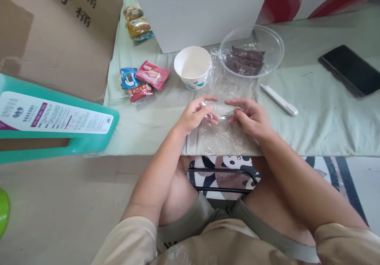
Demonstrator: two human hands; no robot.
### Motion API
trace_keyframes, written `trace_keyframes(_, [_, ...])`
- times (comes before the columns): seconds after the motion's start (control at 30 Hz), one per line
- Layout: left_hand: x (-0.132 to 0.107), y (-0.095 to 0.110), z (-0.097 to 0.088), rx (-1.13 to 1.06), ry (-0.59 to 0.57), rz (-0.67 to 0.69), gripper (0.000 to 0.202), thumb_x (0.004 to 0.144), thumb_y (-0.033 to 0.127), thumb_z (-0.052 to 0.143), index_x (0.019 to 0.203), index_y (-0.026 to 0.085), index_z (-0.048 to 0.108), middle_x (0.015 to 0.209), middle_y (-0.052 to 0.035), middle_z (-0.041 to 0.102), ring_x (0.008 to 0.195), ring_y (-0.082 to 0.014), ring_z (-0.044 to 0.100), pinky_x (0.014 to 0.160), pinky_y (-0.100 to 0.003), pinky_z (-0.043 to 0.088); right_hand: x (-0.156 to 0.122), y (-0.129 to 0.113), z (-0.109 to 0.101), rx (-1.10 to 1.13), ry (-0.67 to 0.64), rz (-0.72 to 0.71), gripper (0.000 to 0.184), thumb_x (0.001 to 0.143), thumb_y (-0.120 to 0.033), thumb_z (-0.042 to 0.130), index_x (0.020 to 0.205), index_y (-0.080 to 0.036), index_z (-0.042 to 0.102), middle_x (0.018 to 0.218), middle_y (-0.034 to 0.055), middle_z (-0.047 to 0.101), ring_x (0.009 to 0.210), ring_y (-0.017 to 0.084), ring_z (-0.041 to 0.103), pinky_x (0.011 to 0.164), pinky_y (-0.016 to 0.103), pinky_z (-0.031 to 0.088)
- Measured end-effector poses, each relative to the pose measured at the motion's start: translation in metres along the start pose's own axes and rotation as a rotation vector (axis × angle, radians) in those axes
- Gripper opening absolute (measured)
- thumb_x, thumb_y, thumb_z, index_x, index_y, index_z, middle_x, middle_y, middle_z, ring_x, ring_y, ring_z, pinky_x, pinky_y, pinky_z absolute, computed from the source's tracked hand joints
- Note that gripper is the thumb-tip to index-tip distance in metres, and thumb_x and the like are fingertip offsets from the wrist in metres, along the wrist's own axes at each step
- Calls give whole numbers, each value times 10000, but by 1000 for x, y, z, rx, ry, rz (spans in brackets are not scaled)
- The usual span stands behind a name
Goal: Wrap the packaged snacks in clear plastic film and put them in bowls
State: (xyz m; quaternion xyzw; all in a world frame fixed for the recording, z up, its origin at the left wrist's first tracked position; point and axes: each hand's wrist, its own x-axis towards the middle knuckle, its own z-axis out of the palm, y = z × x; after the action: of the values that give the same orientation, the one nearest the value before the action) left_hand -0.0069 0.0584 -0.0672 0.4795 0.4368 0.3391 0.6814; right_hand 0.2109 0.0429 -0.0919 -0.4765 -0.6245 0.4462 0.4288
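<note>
Your left hand (196,113) and right hand (251,116), apart, pinch clear plastic film (221,138) not yet smoothed, while dark brown packets (247,61) already lie in the round transparent plastic bowl (274,53).

Phone (352,70) lies flat at right. Carton (74,47) stands at left, teal jug (63,116) before it. White box (204,13) stands behind.

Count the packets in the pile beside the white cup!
3: a blue packet at left, a pink packet nearest the cup, a red packet in front. More may hide underneath.
</note>
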Motion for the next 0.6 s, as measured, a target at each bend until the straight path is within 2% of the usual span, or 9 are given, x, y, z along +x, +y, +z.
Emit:
trace_keyframes(0.1, [-2, 3, -2, -7, -3, 6, 350, 912, 312, 626, 1248, 215, 615, 699, 5, 761, 563, -145, 736, 471, -198, 502, 2, 2, 0, 14, 37, 30, 232, 932, -309, 589, 1098, -264, 745, 1212, 55, 778, 526, 122, 677, 552, 318, 602])
trace_keyframes(0.2, [-5, 3, -6, -17, -16, 3, 277, 912, 310, 646, 1172, 215, 656, 719, 5, 766, 567, -132, 735, 504, -204, 535, 3, 2, -1, 46, 64, 36, 230, 913, -291, 598, 1079, -274, 756, 1315, 56, 743, 521, 114, 661, 531, 323, 599])
trace_keyframes(0.4, [-6, -1, -13, 52, 11, 76, 200, 906, 374, 718, 955, 181, 734, 831, -38, 792, 654, -130, 757, 630, -247, 620, 0, 3, -9, -57, 31, -20, 309, 916, -308, 603, 1208, -328, 702, 1518, 46, 601, 862, 195, 765, 685, 364, 643])
trace_keyframes(0.5, [-8, 0, -10, 118, 30, 86, 161, 910, 315, 705, 914, 169, 770, 894, -66, 806, 676, -147, 766, 642, -272, 630, -1, 6, -15, -158, 47, -86, 160, 938, -336, 592, 981, -283, 736, 1490, 45, 603, 1107, 258, 729, 864, 460, 650])
trace_keyframes(0.6, [-10, 3, -5, 158, 35, 96, 141, 874, 233, 677, 901, 167, 799, 966, -76, 821, 681, -152, 768, 606, -261, 617, -3, 8, -21, -192, 75, -155, 204, 909, -330, 636, 739, -230, 690, 1374, 64, 645, 1151, 277, 706, 995, 541, 607])
